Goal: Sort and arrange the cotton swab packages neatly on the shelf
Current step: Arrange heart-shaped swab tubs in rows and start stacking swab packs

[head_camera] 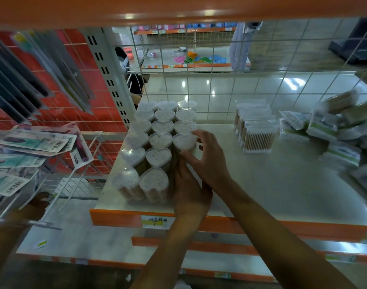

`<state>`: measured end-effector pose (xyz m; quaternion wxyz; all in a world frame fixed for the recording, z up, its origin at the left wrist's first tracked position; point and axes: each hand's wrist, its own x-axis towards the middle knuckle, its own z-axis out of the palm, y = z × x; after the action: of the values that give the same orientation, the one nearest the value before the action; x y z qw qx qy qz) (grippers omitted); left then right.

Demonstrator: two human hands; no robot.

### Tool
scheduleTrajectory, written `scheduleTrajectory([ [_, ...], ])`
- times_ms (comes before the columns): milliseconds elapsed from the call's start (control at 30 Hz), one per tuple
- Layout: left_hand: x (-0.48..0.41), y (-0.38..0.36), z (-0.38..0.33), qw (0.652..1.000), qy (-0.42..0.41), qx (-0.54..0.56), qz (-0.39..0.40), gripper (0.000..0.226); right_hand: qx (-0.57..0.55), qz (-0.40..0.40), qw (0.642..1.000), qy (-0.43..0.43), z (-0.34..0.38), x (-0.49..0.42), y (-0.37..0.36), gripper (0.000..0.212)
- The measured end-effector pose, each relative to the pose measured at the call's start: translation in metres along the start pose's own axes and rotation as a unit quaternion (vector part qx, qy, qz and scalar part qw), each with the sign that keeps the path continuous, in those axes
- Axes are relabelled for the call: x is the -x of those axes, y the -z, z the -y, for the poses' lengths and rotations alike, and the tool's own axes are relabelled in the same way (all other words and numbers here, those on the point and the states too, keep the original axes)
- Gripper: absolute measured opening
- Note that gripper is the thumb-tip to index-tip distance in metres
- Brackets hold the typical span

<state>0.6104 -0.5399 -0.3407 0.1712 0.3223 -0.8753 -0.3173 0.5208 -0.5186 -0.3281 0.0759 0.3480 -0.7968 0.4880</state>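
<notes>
The heart-shaped packages (157, 140) stand in a three-column block on the shelf (261, 184). Each is upright, long axis vertical, swab tips up, with the heart's point toward the person. At the block's right side the right hand (207, 161) curls its fingers round the end package (184, 142), apparently seating it flush. The left hand (189, 192) lies flat and straight-fingered against the same side, likely as a guide. Rectangular packs (257, 134) stand well apart, further right of the block.
</notes>
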Motion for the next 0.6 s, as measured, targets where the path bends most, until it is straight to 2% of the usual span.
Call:
scheduleTrajectory([
  [67,0.001,0.0,0.002,1.0,-0.007,-0.007,-0.014,0.086,-0.007,-0.005,1.0,-0.017,0.0,0.004,0.001,0.067],
  [167,0.003,0.001,0.002,1.0,0.01,0.007,-0.02,0.078,-0.005,-0.008,0.999,-0.046,-0.003,0.012,0.006,0.07],
  [333,0.007,0.003,-0.003,1.0,0.011,-0.004,-0.018,0.053,0.054,0.012,0.997,-0.057,-0.011,0.022,0.021,0.054],
  [600,0.011,-0.001,-0.011,0.997,-0.015,-0.075,-0.016,0.05,0.113,0.068,0.989,-0.068,-0.018,0.038,0.048,0.048],
])
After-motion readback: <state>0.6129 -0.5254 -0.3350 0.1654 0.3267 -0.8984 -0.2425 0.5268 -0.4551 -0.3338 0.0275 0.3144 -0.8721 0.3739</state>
